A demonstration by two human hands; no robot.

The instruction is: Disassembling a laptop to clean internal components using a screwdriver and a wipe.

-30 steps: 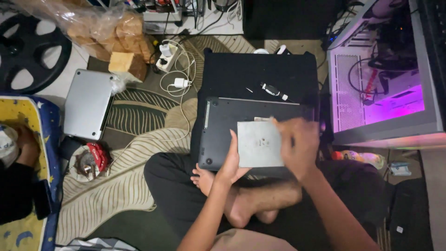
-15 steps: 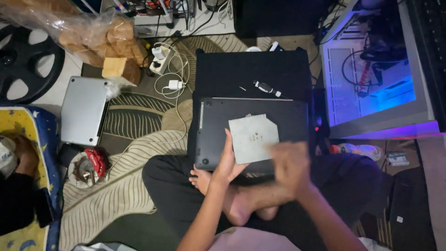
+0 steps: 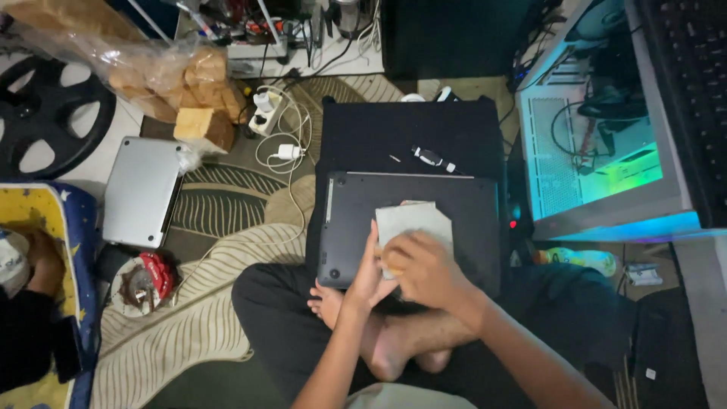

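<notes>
Head view, only view. Person is sitting cross-legged on the patterned rug [image 3: 227, 250], one dark laptop [image 3: 409, 227] lying bottom-up on a black case [image 3: 413, 140] just in front of the legs. One pale square cloth or sheet [image 3: 413, 222] is lying flat on the laptop's underside, near the middle. Left hand [image 3: 369, 273] is standing edge-on, fingers pressed together, touching the cloth's left edge. Right hand [image 3: 424, 269] is lying over the cloth's near half, fingers curled down onto it; cannot tell whether it is pinching the cloth or just pressing.

Handling, as a judgement: cloth is looking thin, light, floppy, likely sliding easily on the smooth shell; best taken by a corner or a free edge. Laptop is stiff, flat, heavier; take by both side edges.

Counts: two laptops, the second a silver one [image 3: 142, 191] closed on the rug at left. One white power strip [image 3: 265, 101] with one charger [image 3: 288, 151]. One lit computer case [image 3: 598, 151] at right. One small black-and-silver tool [image 3: 432, 157] on the case. Another person's hand is partly showing at far left.
</notes>
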